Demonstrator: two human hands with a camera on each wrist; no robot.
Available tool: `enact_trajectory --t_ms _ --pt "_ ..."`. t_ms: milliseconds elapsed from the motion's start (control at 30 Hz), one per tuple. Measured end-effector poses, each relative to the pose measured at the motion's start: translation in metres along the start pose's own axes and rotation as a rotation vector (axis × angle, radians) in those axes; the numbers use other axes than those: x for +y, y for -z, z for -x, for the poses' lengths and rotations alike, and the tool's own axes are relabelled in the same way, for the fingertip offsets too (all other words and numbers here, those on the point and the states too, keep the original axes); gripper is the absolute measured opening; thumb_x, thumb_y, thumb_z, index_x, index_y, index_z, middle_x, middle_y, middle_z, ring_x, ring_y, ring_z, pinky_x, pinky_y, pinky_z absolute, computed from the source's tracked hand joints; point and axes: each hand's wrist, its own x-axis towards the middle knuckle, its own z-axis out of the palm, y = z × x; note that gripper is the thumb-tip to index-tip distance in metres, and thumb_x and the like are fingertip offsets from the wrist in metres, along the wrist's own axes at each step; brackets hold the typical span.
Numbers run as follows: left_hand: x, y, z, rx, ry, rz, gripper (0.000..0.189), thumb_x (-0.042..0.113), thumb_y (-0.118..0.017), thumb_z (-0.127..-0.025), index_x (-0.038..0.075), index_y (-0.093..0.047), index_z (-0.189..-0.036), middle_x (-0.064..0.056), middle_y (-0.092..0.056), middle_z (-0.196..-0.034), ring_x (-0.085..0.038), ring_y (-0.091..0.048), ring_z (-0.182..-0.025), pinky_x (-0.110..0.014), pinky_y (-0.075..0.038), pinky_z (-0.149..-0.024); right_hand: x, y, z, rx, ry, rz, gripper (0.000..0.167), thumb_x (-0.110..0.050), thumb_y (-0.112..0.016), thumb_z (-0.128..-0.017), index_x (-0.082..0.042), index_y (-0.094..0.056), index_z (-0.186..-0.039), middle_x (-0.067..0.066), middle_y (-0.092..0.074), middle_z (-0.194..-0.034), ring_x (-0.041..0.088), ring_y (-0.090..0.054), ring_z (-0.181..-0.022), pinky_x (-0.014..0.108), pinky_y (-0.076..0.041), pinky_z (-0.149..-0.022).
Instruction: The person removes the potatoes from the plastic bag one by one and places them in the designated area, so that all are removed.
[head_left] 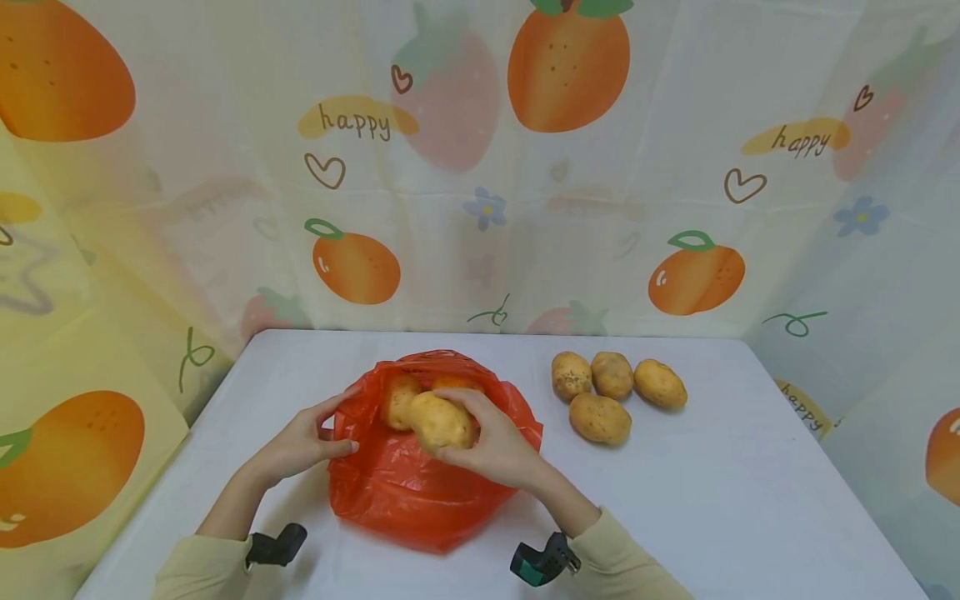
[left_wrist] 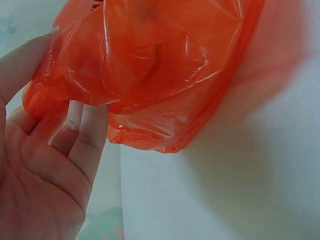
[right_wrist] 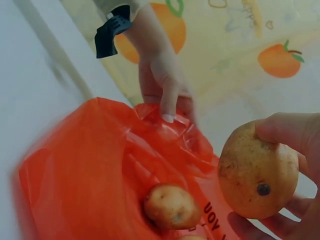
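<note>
A red plastic bag [head_left: 442, 508] lies on the table with its mouth spread. My left hand [head_left: 303, 442] grips the bag's left rim between thumb and fingers; the left wrist view shows the thin red plastic [left_wrist: 150, 60] in its grasp. My right hand [head_left: 498, 442] holds a potato [head_left: 441, 422] over the bag's mouth, and in the right wrist view this potato [right_wrist: 257, 172] has a dark spot. Inside the bag sits another potato [head_left: 400, 398], also seen in the right wrist view [right_wrist: 172, 206]. Something behind the held potato is partly hidden in the bag.
To the right of the bag, several potatoes lie grouped on the white table [head_left: 735, 483], among them a front potato [head_left: 600, 418] and a right-hand potato [head_left: 660, 384]. A fruit-patterned curtain [head_left: 450, 208] hangs behind the table and along its sides.
</note>
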Motion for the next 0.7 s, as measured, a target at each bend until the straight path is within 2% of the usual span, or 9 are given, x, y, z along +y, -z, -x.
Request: enact_trajectory --t_ms 333,500,700 --pt "-0.001 0.001 -0.001 -0.002 -0.011 -0.006 0.078 0.02 -0.072 -0.079 0.026 -0.03 -0.144 -0.014 -0.042 -0.137 -0.027 -0.054 -0.098 -0.034 -0.055 -0.073 0.005 0.012 0.012 0.089 0.059 -0.008 0.07 -0.019 -0.075 -0.076 -0.033 -0.04 -0.135 -0.014 -0.04 -0.136 0.011 -0.04 -0.123 0.04 -0.043 -0.096" --pt "-0.002 0.001 -0.002 -0.005 -0.012 -0.001 0.078 0.02 -0.072 -0.079 0.027 -0.03 -0.144 -0.014 -0.043 -0.136 -0.027 -0.054 -0.098 -0.034 -0.055 -0.073 0.012 0.019 0.018 0.118 0.084 0.045 0.071 -0.016 -0.075 -0.075 -0.035 -0.04 -0.134 -0.016 -0.041 -0.134 0.008 -0.041 -0.121 0.037 -0.043 -0.097" --pt "-0.001 0.001 -0.001 -0.012 -0.003 0.007 0.078 0.02 -0.071 -0.079 0.027 -0.03 -0.144 -0.015 -0.042 -0.137 -0.026 -0.055 -0.094 -0.034 -0.055 -0.071 0.02 0.029 0.025 0.151 0.12 0.062 0.075 -0.013 -0.075 -0.074 -0.029 -0.038 -0.137 -0.011 -0.041 -0.137 0.01 -0.042 -0.124 0.039 -0.041 -0.1"
